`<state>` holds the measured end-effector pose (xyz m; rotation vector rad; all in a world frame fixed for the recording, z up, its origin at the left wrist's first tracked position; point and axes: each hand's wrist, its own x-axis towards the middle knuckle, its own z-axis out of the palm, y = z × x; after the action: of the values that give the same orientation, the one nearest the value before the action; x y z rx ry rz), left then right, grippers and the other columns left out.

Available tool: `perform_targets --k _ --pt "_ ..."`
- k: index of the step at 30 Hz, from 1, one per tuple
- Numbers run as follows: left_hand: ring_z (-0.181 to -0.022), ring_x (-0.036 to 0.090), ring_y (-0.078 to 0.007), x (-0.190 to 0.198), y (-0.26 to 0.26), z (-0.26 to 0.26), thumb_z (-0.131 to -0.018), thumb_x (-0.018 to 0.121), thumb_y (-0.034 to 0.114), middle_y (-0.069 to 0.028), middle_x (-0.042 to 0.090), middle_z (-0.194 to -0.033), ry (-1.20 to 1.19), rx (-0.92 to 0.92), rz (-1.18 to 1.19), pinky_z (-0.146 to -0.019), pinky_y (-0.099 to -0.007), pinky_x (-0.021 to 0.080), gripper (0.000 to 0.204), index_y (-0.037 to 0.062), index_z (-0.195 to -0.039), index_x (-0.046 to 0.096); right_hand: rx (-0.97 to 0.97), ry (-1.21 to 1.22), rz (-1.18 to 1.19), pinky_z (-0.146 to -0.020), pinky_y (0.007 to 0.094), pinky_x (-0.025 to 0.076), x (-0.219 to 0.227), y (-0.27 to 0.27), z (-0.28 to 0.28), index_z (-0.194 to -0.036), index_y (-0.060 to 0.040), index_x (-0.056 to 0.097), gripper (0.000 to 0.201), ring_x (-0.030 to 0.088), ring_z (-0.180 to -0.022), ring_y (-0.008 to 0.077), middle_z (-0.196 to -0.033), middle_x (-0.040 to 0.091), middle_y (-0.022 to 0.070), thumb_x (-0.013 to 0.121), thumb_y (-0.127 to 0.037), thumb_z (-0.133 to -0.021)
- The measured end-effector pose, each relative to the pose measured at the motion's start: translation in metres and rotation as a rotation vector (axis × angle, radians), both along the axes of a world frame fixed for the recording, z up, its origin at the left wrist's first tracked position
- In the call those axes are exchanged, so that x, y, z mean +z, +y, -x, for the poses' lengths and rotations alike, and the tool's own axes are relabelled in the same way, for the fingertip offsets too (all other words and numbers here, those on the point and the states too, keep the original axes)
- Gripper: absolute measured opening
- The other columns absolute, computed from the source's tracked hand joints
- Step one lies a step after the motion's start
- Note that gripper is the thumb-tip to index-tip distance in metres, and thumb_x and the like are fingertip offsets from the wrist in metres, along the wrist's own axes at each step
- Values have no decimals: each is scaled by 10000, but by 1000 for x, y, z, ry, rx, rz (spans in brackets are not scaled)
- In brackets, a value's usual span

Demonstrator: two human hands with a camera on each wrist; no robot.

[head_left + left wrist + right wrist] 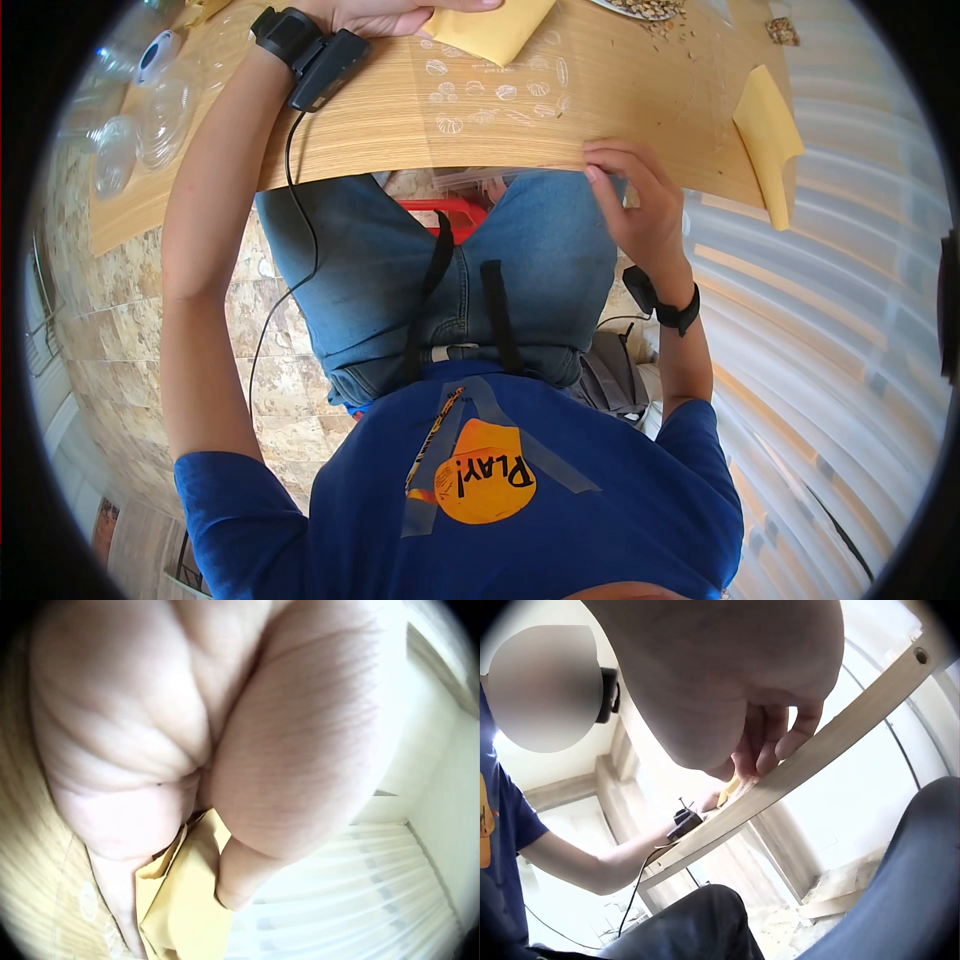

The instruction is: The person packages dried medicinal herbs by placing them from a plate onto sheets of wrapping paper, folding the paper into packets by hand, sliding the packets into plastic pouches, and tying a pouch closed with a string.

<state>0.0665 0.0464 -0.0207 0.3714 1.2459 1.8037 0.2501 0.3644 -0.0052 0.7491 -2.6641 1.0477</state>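
Observation:
At the far side of the head view my left hand [385, 15] grips a folded piece of yellow paper [495, 30]. In the left wrist view the thumb and fingers pinch this folded paper [191, 892] from both sides, and its layers show at the upper edge. Under it on the table lies a clear sheet [500, 95] with white shell-like drawings. My right hand [640, 200] rests its loosely bent fingertips on the near table edge [780, 776], holding nothing.
A plate [630, 10] of mixed seeds or small pebbles stands at the far side, with loose bits scattered beside it. Another yellow paper [768, 145] overhangs the table's right edge. Clear plastic containers [165, 115] crowd the left end. A cable [315, 235] hangs from the left wrist.

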Motion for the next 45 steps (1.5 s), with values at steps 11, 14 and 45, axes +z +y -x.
perform_targets --k 11,14,45 --pt "-1156 718 -205 -1 0 1 -1050 633 77 -171 709 -1291 -13 -7 -23 -1006 -293 605 361 -90 -1365 583 31 -38 -48 -830 377 551 4 5 4 -959 -15 694 122 684 -952 294 -1039 717 90 751 33 -863" --pt "-1150 720 -202 -1 0 1 -1049 637 83 -168 710 -1288 -11 -10 -15 -1004 -291 606 359 -89 -1361 585 39 69 -166 -827 395 547 0 2 5 -972 -19 666 153 670 -948 310 -1067 700 91 733 41 -848" --pt "-1184 704 -209 5 -2 2 -1040 644 62 -155 702 -1295 -40 138 2 -1006 -296 608 388 -54 -1398 549 -369 378 -186 -834 365 540 66 116 -81 -1023 -36 607 88 644 -969 257 -1123 668 135 557 34 -1005"
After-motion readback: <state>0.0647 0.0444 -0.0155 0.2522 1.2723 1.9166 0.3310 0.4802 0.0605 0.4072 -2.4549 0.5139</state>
